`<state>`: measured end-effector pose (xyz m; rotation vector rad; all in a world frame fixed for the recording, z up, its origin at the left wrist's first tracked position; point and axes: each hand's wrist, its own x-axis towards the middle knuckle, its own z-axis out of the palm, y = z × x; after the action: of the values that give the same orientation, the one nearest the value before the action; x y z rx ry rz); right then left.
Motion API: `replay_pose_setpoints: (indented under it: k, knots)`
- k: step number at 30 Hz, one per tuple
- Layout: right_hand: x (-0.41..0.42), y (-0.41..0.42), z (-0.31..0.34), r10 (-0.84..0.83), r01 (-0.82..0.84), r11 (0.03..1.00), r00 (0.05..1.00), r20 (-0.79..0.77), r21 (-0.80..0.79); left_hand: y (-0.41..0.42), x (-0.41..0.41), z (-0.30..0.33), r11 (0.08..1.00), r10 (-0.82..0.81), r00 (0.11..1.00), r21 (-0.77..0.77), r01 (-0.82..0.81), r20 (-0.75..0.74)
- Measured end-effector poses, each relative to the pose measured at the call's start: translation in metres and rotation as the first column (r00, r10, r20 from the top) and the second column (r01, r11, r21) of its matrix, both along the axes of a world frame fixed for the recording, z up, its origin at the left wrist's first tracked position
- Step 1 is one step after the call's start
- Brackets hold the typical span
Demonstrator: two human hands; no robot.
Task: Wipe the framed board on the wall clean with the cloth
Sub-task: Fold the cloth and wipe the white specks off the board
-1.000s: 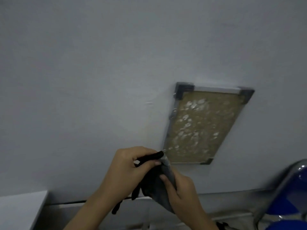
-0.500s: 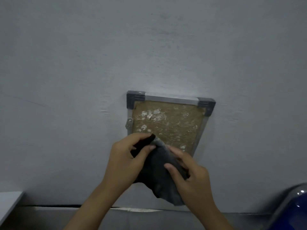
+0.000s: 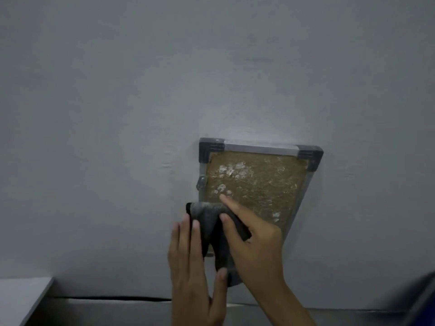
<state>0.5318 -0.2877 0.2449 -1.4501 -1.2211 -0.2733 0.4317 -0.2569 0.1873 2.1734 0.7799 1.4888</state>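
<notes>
The head camera looks at a plain pale grey painted wall [image 3: 141, 114] on which hangs a small rectangular board with a brown cork-like face, silver metal frame and dark grey plastic corner caps [image 3: 259, 180]. The board sits a little right of centre and below the middle of the view, and its face carries whitish blotches, thickest near the upper left. A small metal clip [image 3: 202, 182] sticks out from the frame's left edge. A dark grey, crumpled cloth [image 3: 211, 222] lies over the board's lower left corner, hiding that corner and hanging below the frame against the wall. The right hand [image 3: 256, 245] presses on the cloth from the right, thumb laid across the fabric and forefinger stretched out flat, its tip touching the bare brown face just above the cloth's top edge. The left hand [image 3: 190, 267] is beside it on the left, fingers straight and close together, fingertips resting on the cloth's left part and the thumb tucked against the hanging lower fold. Along the bottom runs a grey ledge [image 3: 117, 311], with a white flat surface [image 3: 21, 297] at the lower left corner and a blurred blue object [image 3: 423, 302] at the lower right edge.
</notes>
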Motion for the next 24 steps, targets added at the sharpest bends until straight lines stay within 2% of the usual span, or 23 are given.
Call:
replay_pose_setpoints:
  k: [2, 4, 6, 9, 11, 13, 15, 17, 19, 22, 24]
  knots:
    - [-0.008, 0.0, -0.001, 0.027, -0.026, 0.999, 0.999, 0.035, -0.034, 0.004, -0.001, 0.002, 0.977, -0.004, 1.0, -0.213, 0.001, -0.016]
    - [-0.015, -0.002, -0.003, 0.059, -0.055, 0.996, 0.997, 0.057, -0.069, 0.009, -0.004, 0.008, 0.939, 0.039, 0.999, -0.34, -0.042, -0.015]
    - [-0.019, -0.005, -0.005, 0.081, -0.074, 0.991, 0.995, 0.059, -0.107, 0.012, -0.008, 0.015, 0.921, 0.1, 0.994, -0.375, -0.107, -0.04]
    - [-0.021, -0.008, -0.005, 0.108, -0.105, 0.984, 0.994, 0.015, -0.145, 0.017, -0.008, 0.019, 0.942, 0.113, 0.991, -0.308, -0.132, -0.078]
    - [-0.02, -0.009, -0.003, 0.158, -0.166, 0.975, 0.985, -0.067, -0.148, 0.016, -0.002, 0.02, 0.952, 0.043, 0.997, -0.306, -0.022, 0.063]
    - [-0.016, -0.011, 0.0, 0.202, -0.223, 0.962, 0.969, -0.141, -0.155, 0.014, 0.003, 0.02, 0.915, 0.045, 0.958, -0.397, 0.074, 0.283]
    - [-0.013, -0.013, 0.002, 0.224, -0.248, 0.958, 0.961, -0.163, -0.145, 0.012, 0.008, 0.02, 0.873, 0.094, 0.863, -0.458, 0.168, 0.497]
    - [-0.013, -0.015, 0.003, 0.235, -0.257, 0.961, 0.955, -0.182, -0.107, 0.009, 0.015, 0.017, 0.854, 0.141, 0.778, -0.472, 0.218, 0.613]
    - [-0.011, -0.018, 0.002, 0.225, -0.243, 0.967, 0.954, -0.198, -0.073, 0.004, 0.025, 0.018, 0.855, 0.179, 0.77, -0.484, 0.186, 0.613]
    - [-0.005, -0.021, 0.001, 0.181, -0.196, 0.98, 0.946, -0.268, -0.029, -0.005, 0.034, 0.017, 0.902, 0.175, 0.846, -0.427, 0.067, 0.504]
    - [0.001, -0.022, 0.003, 0.193, -0.219, 0.975, 0.918, -0.347, -0.036, -0.007, 0.034, 0.018, 0.914, 0.126, 0.896, -0.4, 0.062, 0.426]
